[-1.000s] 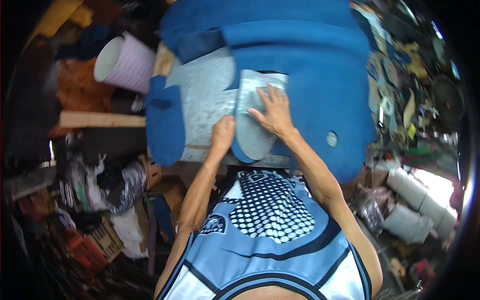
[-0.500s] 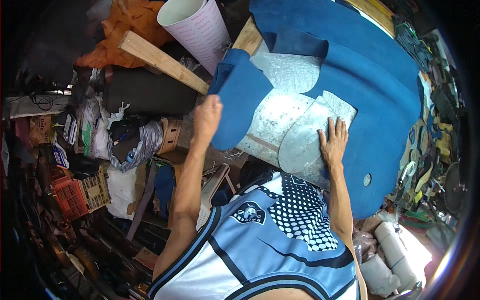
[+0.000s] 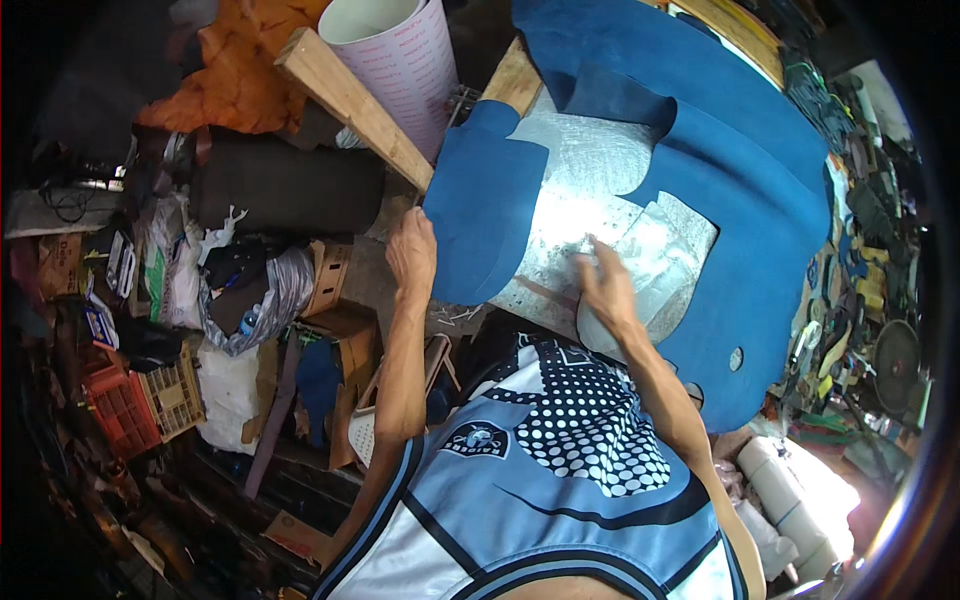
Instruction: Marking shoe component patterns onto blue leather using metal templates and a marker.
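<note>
Blue fabric (image 3: 740,200) lies spread over the tabletop (image 3: 510,80), around a bare silver sheet (image 3: 590,190); left hand (image 3: 412,252) has moved to the fabric's left flap (image 3: 480,225), fingers curled at its edge; right hand (image 3: 605,290) now presses flat, fingers open, on the grey pattern piece (image 3: 660,260), steadying it.

Deep blue fabric (image 3: 760,190) over a shiny silver sheet (image 3: 590,200), amid a jumble of many colours.

The blue fabric is plain and unpatterned, and a smaller piece (image 3: 480,215) of the same blue lies beside the grey-silver sheet, which gleams white where light hits it. The person's jersey (image 3: 560,500) is light blue and white with navy stripes and a black panel of white dots. A white roll (image 3: 400,60) carries rows of small pink print. Nearby are orange cloth (image 3: 235,70), a pale wooden plank (image 3: 350,105), a red crate (image 3: 120,410), brown cardboard boxes (image 3: 345,330) and a black roll (image 3: 285,185).
</note>
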`<state>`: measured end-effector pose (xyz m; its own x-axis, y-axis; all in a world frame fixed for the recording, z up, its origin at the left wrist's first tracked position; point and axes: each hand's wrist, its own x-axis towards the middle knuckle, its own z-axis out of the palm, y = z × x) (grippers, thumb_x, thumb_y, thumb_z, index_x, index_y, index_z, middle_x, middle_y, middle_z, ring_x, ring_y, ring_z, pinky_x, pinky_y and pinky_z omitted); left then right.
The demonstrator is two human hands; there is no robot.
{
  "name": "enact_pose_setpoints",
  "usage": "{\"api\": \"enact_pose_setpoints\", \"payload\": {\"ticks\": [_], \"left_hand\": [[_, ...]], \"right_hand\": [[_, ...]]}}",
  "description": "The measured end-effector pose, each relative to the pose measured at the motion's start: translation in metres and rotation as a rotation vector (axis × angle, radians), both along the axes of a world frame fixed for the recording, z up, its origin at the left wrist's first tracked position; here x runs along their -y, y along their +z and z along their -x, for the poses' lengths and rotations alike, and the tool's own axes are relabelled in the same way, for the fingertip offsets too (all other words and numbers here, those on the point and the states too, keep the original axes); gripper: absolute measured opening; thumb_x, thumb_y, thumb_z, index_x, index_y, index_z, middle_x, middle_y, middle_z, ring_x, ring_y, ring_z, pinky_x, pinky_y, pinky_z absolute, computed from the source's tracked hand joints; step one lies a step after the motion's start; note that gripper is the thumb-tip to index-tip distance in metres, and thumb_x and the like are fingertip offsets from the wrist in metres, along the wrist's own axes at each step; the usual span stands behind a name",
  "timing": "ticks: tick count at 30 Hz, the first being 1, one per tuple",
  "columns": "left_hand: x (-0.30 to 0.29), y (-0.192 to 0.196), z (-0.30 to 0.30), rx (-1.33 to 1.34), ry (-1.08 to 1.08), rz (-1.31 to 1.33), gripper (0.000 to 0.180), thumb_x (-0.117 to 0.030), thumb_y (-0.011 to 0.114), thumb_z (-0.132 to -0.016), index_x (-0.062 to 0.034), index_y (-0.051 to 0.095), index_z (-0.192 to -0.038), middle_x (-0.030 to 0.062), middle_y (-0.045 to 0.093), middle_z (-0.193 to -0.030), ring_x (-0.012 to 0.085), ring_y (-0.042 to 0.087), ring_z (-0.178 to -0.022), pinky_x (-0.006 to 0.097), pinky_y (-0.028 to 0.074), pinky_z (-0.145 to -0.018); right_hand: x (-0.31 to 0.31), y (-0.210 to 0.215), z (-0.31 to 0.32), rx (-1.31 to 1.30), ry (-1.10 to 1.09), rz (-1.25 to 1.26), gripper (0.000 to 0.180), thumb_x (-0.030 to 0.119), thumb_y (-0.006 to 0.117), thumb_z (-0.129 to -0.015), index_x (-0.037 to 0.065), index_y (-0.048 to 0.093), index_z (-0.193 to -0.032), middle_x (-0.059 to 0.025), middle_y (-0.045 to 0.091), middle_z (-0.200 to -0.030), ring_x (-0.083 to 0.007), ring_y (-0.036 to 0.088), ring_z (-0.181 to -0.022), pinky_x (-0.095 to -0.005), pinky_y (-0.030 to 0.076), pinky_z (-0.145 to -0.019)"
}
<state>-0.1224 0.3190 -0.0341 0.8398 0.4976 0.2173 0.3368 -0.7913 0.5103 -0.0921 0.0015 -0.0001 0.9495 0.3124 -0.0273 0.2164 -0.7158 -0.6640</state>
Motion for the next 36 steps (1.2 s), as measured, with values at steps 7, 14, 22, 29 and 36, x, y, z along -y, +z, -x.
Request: {"api": "enact_pose_setpoints", "payload": {"ticks": [7, 14, 22, 29, 36], "left_hand": [[-0.001, 0.009, -0.006, -0.079, -0.115, -0.091, 0.04, -0.02, 0.066, -0.092, 0.0044, 0.061, -0.123, 0.0235, 0.067, -0.105, 0.0389, 0.063, -0.096, 0.047, 0.049, -0.089], [-0.014, 0.01, -0.018, -0.131, -0.081, 0.137, 0.041, -0.018, 0.073, -0.086, 0.002, 0.063, -0.119, 0.0227, 0.067, -0.106, 0.0395, 0.063, -0.1, 0.046, 0.05, -0.088], [-0.019, 0.015, -0.026, -0.126, -0.186, 0.592, 0.042, -0.027, 0.06, -0.097, 0.0017, 0.055, -0.128, 0.018, 0.062, -0.12, 0.0266, 0.06, -0.108, 0.038, 0.046, -0.096], [0.057, 0.095, -0.028, 0.233, -0.319, 1.032, 0.04, -0.015, 0.052, -0.102, 0.0064, 0.045, -0.135, 0.0171, 0.06, -0.122, 0.0209, 0.059, -0.107, 0.032, 0.047, -0.094], [0.195, 0.119, -0.066, 0.307, -0.53, 1.341, 0.048, -0.006, 0.051, -0.101, 0.0034, 0.039, -0.146, 0.0161, 0.057, -0.133, 0.0209, 0.057, -0.118, 0.033, 0.042, -0.106]], "right_hand": [[-0.088, -0.007, -0.037, -0.618, -0.321, -0.637, 0.063, 0.026, 0.063, -0.096, -0.012, 0.041, -0.142, -0.0242, 0.064, -0.121, -0.0273, 0.064, -0.106, -0.0377, 0.053, -0.085], [-0.096, -0.009, -0.059, -0.849, -0.39, -0.749, 0.043, 0.021, 0.064, -0.096, -0.008, 0.058, -0.126, -0.0078, 0.064, -0.092, -0.015, 0.057, -0.071, -0.0302, 0.048, -0.061], [-0.123, -0.044, -0.026, -0.498, -0.292, -0.687, 0.04, 0.016, 0.054, -0.098, -0.003, 0.049, -0.133, -0.0229, 0.065, -0.104, -0.028, 0.064, -0.091, -0.0394, 0.053, -0.08], [-0.031, 0.059, -0.013, -0.284, -0.284, -0.839, 0.039, 0.025, 0.05, -0.103, 0.004, 0.048, -0.136, -0.0209, 0.058, -0.127, -0.0281, 0.057, -0.113, -0.0388, 0.046, -0.098], [0.19, 0.084, 0.004, 0.002, -0.714, -1.08, 0.045, 0.01, 0.052, -0.1, -0.007, 0.045, -0.141, -0.0131, 0.062, -0.118, -0.0154, 0.059, -0.109, -0.0292, 0.048, -0.096]]}}
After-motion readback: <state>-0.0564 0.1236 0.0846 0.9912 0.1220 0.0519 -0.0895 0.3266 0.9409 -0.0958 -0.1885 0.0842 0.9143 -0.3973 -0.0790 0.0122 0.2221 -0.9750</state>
